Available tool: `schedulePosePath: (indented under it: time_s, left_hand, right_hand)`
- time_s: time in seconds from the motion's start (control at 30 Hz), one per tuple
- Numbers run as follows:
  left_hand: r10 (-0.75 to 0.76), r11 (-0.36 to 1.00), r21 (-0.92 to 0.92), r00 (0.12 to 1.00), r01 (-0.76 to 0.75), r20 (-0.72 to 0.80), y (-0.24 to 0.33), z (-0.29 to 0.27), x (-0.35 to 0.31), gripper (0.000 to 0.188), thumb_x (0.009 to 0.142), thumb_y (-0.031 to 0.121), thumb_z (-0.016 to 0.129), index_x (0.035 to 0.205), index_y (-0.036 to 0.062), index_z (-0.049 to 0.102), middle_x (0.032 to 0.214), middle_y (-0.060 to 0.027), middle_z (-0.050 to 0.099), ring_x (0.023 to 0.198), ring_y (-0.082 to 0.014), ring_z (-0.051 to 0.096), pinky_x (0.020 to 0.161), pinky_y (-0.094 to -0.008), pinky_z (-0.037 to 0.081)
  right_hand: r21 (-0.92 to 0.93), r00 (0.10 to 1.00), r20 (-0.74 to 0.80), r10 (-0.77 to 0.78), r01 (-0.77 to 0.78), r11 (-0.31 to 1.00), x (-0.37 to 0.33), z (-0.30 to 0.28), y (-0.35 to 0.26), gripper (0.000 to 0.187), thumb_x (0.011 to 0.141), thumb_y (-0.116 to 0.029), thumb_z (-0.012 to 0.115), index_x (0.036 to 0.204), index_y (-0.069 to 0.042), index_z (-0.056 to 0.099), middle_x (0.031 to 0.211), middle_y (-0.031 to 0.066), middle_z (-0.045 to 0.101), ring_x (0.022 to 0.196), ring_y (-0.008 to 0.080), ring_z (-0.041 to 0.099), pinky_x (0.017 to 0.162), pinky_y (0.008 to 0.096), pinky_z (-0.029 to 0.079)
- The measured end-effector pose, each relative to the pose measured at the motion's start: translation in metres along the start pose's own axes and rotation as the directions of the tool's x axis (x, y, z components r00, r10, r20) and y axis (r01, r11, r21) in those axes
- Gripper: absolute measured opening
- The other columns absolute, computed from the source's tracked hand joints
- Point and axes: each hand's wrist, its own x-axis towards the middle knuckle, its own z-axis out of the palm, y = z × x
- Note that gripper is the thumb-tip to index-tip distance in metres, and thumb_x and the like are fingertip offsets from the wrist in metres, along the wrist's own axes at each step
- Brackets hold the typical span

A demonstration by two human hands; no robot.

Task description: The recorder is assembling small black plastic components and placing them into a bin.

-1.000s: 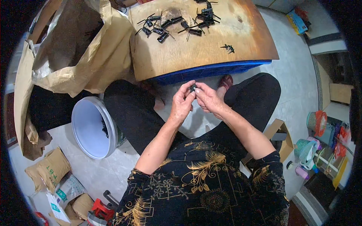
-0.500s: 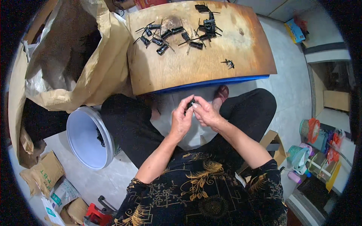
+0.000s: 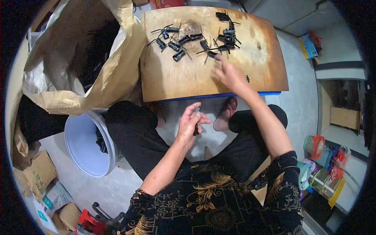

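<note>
My left hand (image 3: 190,123) is over my lap, its fingers closed on a small black plastic piece (image 3: 196,128) with a greyish end at the thumb. My right hand (image 3: 232,76) reaches out over the wooden board (image 3: 164,80). Its fingertips are smeared by motion, close to one black plastic part (image 3: 212,54) among several. Whether they touch it I cannot tell. More such parts, with thin rods sticking out, are scattered to the left, like this black part (image 3: 179,55), and a stack (image 3: 223,16) lies at the far edge. Small dark bits (image 3: 247,78) lie beside my right wrist, partly hidden.
A large open brown paper sack (image 3: 125,58) with dark contents stands left of the board. Below it a white bucket (image 3: 74,147) lies tilted, holding some black parts (image 3: 101,141). Packed bags (image 3: 45,174) are at lower left. A shelf (image 3: 344,117) and household items line the right.
My right hand has left my left hand and moved forward over the board to the black parts. My left hand stays over my lap, holding the piece. The view has shifted slightly.
</note>
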Motion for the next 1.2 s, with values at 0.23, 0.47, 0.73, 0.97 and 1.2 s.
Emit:
schedulePosePath:
  time_s: [0.23, 0.47, 0.73, 0.97, 1.2]
  left_hand:
    - [-0.181, 0.946, -0.260, 0.981, 0.195, 0.077, -0.002, -0.005, -0.006, 0.016, 0.089, 0.020, 0.054, 0.102, 0.0158, 0.046, 0.071, -0.0033, 0.052, 0.062, -0.0162, 0.056, 0.047, -0.0214, 0.039]
    - [-0.307, 0.854, -0.409, 0.946, 0.321, 0.103, -0.002, -0.005, -0.014, 0.017, 0.086, 0.026, 0.058, 0.086, 0.0145, 0.046, 0.070, -0.0056, 0.052, 0.061, -0.0168, 0.053, 0.045, -0.0217, 0.043]
    - [-0.201, 0.927, -0.283, 0.963, 0.245, 0.178, -0.003, -0.007, -0.014, 0.026, 0.087, 0.035, 0.055, 0.083, 0.0109, 0.047, 0.068, -0.0041, 0.053, 0.055, -0.0138, 0.053, 0.043, -0.0216, 0.040]
    - [-0.106, 0.985, -0.092, 0.936, 0.145, 0.336, 0.011, -0.003, -0.023, 0.039, 0.090, 0.038, 0.047, 0.111, 0.0046, 0.050, 0.085, -0.0090, 0.059, 0.050, -0.0098, 0.052, 0.040, -0.0185, 0.040]
    - [-0.180, 0.974, -0.015, 0.815, 0.225, 0.550, 0.010, 0.003, -0.036, 0.045, 0.090, 0.039, 0.048, 0.116, 0.0031, 0.048, 0.088, -0.0110, 0.058, 0.047, -0.0079, 0.050, 0.037, -0.0158, 0.037]
  right_hand:
    - [-0.352, 1.000, -0.027, 0.012, -0.020, 0.936, 0.047, 0.010, 0.011, 0.026, 0.080, -0.027, 0.056, 0.092, -0.007, 0.048, 0.076, 0.0182, 0.060, 0.076, 0.0379, 0.058, 0.064, 0.0474, 0.045]
    - [0.521, 0.893, 0.445, 0.072, -0.323, 0.790, 0.041, -0.009, 0.003, 0.018, 0.086, -0.029, 0.055, 0.088, -0.011, 0.058, 0.058, -0.0088, 0.043, 0.045, 0.0031, 0.037, 0.039, 0.0199, 0.029]
    - [0.557, 0.973, 0.220, -0.070, -0.066, 0.828, -0.013, -0.001, -0.007, 0.024, 0.087, -0.027, 0.052, 0.102, -0.009, 0.056, 0.063, -0.0043, 0.047, 0.055, 0.0041, 0.042, 0.048, 0.0201, 0.035]
    - [0.206, 0.905, -0.019, -0.426, 0.420, 0.884, -0.110, -0.011, -0.041, 0.024, 0.078, -0.007, 0.060, 0.101, -0.003, 0.054, 0.087, 0.0173, 0.060, 0.077, 0.0331, 0.061, 0.064, 0.0356, 0.049]
    - [0.185, 0.849, 0.001, -0.528, 0.519, 0.835, -0.151, -0.013, -0.037, 0.040, 0.071, 0.000, 0.060, 0.109, -0.007, 0.051, 0.082, 0.0097, 0.058, 0.070, 0.0284, 0.061, 0.057, 0.0344, 0.050]
